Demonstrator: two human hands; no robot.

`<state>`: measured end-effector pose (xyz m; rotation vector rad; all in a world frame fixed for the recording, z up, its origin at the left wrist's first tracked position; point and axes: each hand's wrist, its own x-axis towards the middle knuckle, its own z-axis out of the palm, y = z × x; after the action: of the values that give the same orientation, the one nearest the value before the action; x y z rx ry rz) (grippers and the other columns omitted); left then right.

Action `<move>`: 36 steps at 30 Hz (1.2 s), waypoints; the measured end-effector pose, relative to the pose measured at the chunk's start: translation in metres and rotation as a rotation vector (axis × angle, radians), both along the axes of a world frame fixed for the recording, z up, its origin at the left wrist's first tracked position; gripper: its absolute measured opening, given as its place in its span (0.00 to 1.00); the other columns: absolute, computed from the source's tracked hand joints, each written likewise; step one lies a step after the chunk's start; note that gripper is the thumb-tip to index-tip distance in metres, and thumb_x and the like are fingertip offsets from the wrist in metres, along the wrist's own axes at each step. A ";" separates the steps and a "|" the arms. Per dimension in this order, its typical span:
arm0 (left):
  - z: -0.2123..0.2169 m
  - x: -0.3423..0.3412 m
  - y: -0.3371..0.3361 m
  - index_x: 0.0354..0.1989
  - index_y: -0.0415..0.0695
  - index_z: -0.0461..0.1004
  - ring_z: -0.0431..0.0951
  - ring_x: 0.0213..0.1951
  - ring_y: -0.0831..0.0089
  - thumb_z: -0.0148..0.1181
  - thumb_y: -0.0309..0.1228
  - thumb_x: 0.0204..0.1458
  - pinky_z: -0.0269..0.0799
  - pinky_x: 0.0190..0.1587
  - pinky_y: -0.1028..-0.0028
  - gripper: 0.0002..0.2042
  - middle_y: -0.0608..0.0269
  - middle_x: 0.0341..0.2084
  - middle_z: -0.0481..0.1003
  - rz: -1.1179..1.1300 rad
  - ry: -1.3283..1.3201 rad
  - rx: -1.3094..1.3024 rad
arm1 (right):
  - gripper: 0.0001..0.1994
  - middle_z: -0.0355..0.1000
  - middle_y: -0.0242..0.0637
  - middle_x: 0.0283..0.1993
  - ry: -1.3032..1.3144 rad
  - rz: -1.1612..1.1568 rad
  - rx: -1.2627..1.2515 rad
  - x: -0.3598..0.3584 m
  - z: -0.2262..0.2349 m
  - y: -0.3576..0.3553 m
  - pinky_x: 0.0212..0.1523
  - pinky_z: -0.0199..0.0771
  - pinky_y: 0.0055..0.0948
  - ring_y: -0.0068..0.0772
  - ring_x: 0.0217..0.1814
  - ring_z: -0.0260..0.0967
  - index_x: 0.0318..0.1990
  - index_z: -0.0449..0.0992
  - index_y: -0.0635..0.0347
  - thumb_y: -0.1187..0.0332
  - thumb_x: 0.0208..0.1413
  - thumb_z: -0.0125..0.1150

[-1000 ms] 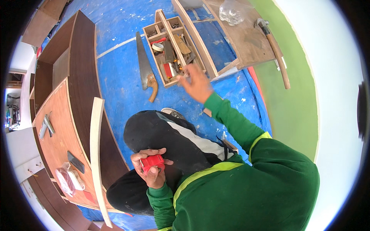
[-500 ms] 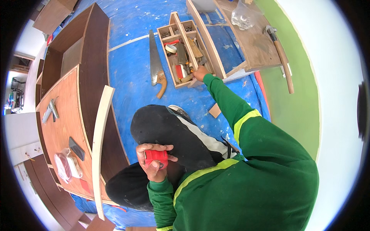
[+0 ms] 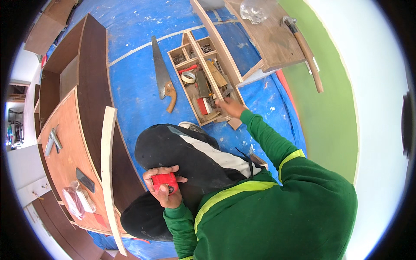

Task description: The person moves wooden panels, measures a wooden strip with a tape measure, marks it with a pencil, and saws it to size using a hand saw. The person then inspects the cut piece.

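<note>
1. Clasping small red object in curled left hand, over black trousers.
2. Holding right hand at near end of wooden toolbox; can't tell whether gripping anything.
3. Note handsaw lying on blue sheet, just left of toolbox.

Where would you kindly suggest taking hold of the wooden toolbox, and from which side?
Probably mid-length on its wooden bar, coming from above: the bar runs lengthwise down the middle of the open toolbox, so the weight should hang evenly, and that spot is clear of the right hand.
</note>
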<state>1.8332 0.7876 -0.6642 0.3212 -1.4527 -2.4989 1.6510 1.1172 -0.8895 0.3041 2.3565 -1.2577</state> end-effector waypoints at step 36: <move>0.010 -0.030 -0.010 0.58 0.36 0.65 0.83 0.58 0.34 0.78 0.24 0.56 0.89 0.53 0.46 0.28 0.31 0.50 0.80 -0.260 -0.070 0.484 | 0.25 0.85 0.57 0.52 0.110 -0.099 0.660 -0.317 -0.174 0.067 0.59 0.81 0.56 0.63 0.58 0.83 0.51 0.89 0.56 0.45 0.61 0.64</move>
<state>1.8031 0.7779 -0.6544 0.3191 -0.9399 -3.0669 1.3342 1.1842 -1.0631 0.5702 2.8253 -0.5011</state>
